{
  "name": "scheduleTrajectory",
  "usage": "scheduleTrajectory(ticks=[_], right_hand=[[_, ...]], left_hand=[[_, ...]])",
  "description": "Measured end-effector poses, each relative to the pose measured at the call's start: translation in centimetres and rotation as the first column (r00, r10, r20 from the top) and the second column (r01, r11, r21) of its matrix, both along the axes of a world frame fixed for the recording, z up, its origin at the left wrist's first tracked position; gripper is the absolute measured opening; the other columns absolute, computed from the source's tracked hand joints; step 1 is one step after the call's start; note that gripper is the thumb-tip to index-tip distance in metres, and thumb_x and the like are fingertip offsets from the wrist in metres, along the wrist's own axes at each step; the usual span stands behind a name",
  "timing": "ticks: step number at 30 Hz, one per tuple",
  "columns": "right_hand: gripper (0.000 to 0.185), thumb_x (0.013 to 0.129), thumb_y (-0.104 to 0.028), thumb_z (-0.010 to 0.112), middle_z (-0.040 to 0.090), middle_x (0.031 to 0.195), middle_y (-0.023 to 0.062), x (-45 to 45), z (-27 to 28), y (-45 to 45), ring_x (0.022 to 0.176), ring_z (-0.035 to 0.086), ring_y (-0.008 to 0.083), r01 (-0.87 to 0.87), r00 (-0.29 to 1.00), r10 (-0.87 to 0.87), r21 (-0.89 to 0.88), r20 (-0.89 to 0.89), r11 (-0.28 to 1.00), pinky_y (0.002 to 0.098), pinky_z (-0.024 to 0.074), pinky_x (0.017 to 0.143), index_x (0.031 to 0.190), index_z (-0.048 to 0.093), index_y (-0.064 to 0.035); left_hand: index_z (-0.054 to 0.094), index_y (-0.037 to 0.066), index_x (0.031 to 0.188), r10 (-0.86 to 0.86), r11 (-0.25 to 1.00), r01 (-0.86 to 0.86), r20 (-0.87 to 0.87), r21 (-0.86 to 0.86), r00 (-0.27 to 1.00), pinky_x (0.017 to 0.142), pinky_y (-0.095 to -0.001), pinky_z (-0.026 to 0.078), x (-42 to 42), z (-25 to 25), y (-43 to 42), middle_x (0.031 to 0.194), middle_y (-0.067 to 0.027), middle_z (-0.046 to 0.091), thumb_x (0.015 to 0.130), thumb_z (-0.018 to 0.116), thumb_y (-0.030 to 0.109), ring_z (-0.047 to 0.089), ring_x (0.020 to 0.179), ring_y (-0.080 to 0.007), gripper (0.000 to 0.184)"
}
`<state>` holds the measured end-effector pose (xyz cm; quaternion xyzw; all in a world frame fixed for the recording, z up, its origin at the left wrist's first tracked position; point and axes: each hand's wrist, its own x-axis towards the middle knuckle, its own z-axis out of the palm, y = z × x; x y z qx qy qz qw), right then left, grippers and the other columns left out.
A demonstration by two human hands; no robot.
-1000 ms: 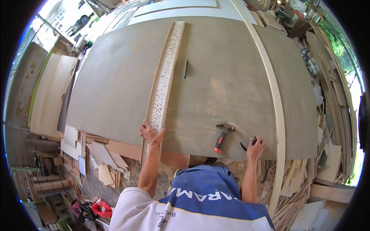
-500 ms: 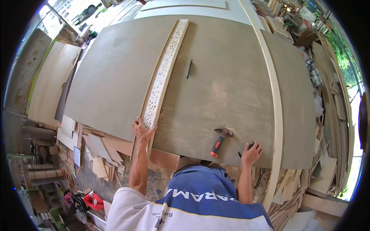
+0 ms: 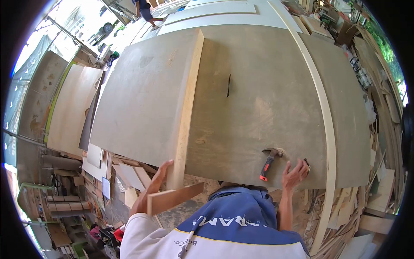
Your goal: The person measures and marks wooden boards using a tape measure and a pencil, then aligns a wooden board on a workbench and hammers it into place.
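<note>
A long, narrow wooden frame (image 3: 189, 101) now stands on its edge across the grey-brown worktable, with its pale side face toward me. At its near end a short board (image 3: 181, 197) sticks out crosswise past the table edge. My left hand (image 3: 156, 183) grips this near end; the short board partly hides the palm. To the right, my right hand (image 3: 296, 173) rests on the tabletop, fingers curled by a small dark object (image 3: 307, 163) that they partly cover. Just left of it lies a claw hammer (image 3: 268, 164) with a red-and-black handle.
A thin black pen-like tool (image 3: 229, 85) lies mid-table (image 3: 258, 64). A long pale strip (image 3: 321, 93) crosses the right side. Wood offcuts (image 3: 340, 211) are heaped at the lower right, and sheets (image 3: 73, 108) lean at the left. A person (image 3: 145, 12) walks at the far end.
The frame has turned from lying flat, speckled inside up, onto its edge. My left hand has shifted down with its near end. The view has swung, and a person has appeared far off.
</note>
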<state>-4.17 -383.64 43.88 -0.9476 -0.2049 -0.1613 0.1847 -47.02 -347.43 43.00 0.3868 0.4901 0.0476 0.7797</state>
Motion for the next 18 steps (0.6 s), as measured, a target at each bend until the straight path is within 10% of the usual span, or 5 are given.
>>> scheduleTrajectory(ticks=[7,14,16,18], right_hand=[[0.039,0.09,-0.035,0.06,0.056,0.105,0.0209,-5.4,0.0,6.6,0.099,0.058,0.0402,-0.048,0.871,-0.017,-0.118,-0.492,0.992,0.048,0.0469,0.084,0.104,0.05,-0.0004],[0.032,0.092,-0.03,0.053,0.062,0.086,0.0166,-4.8,-2.1,7.6,0.083,0.063,0.0348,0.028,0.91,-0.037,-0.028,-0.413,0.999,0.046,0.0493,0.074,0.095,0.054,0.0014],[0.028,0.094,-0.028,0.046,0.059,0.074,0.0091,-6.5,3.4,11.0,0.064,0.06,0.023,0.533,0.446,0.283,0.506,-0.849,0.678,0.0379,0.0503,0.058,0.093,0.054,-0.0013],[0.028,0.096,-0.028,0.039,0.055,0.069,0.0046,-7.5,0.3,15.3,0.056,0.053,0.0131,0.645,0.475,0.485,0.665,-0.735,0.376,0.0292,0.0457,0.048,0.092,0.054,-0.0042]], left_hand=[[0.06,-0.003,0.114,-0.087,0.993,0.076,0.139,0.086,0.986,0.078,-0.0335,0.049,-2.1,0.3,-2.6,0.101,-0.0109,0.066,0.085,0.059,0.041,0.062,0.09,-0.0185,0.052],[0.06,-0.002,0.113,0.024,1.0,-0.023,0.107,-0.008,0.994,0.076,-0.0316,0.049,-10.2,-2.0,-8.1,0.098,-0.0083,0.065,0.08,0.061,0.036,0.061,0.086,-0.0168,0.051],[0.06,-0.002,0.114,0.049,0.999,-0.049,0.08,-0.008,0.996,0.076,-0.032,0.049,-11.5,-1.3,-10.6,0.098,-0.0083,0.065,0.078,0.061,0.035,0.061,0.086,-0.0168,0.052],[0.06,-0.003,0.114,0.064,0.998,-0.064,0.046,-0.005,0.997,0.076,-0.0324,0.049,-12.8,-0.6,-12.8,0.098,-0.0083,0.065,0.077,0.061,0.034,0.061,0.085,-0.0167,0.052]])
